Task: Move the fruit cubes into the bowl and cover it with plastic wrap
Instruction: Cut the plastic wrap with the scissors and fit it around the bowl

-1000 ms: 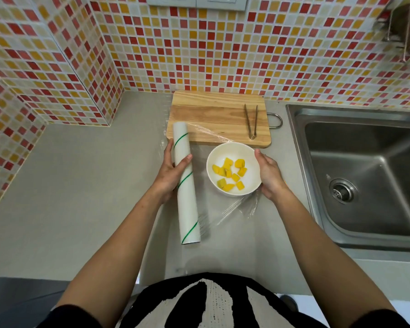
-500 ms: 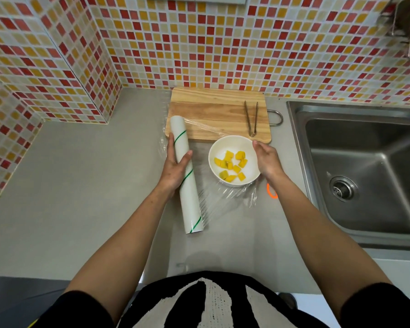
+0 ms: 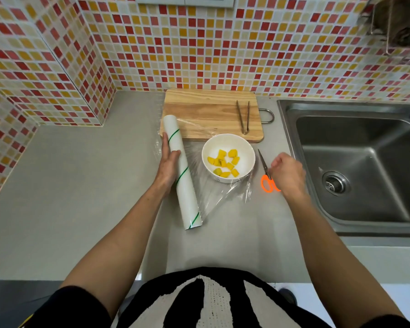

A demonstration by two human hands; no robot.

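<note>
The long white roll of plastic wrap with thin green stripes [image 3: 180, 172] is steadied on the grey countertop [image 3: 81, 185] by the left hand [image 3: 168, 168], whose fingers lie straight along its side with the thumb set against it. From the roll a clear sheet of film [image 3: 219, 195] is drawn out to the right, passing over the round white bowl [image 3: 228, 158] and lying crumpled on the counter just beyond it. The yellow fruit cubes [image 3: 225, 162] are all seen inside the bowl, which stands just in front of the wooden cutting board [image 3: 208, 112]; metal tongs [image 3: 243, 117] are left lying on the board. The right hand [image 3: 288, 172] is curled at the orange-handled scissors [image 3: 268, 176] beside the bowl; whether they are already gripped cannot be told. The transfer of fruit is judged complete. The film is still attached to the roll, so cutting and pressing it around the rim appear to remain.
</note>
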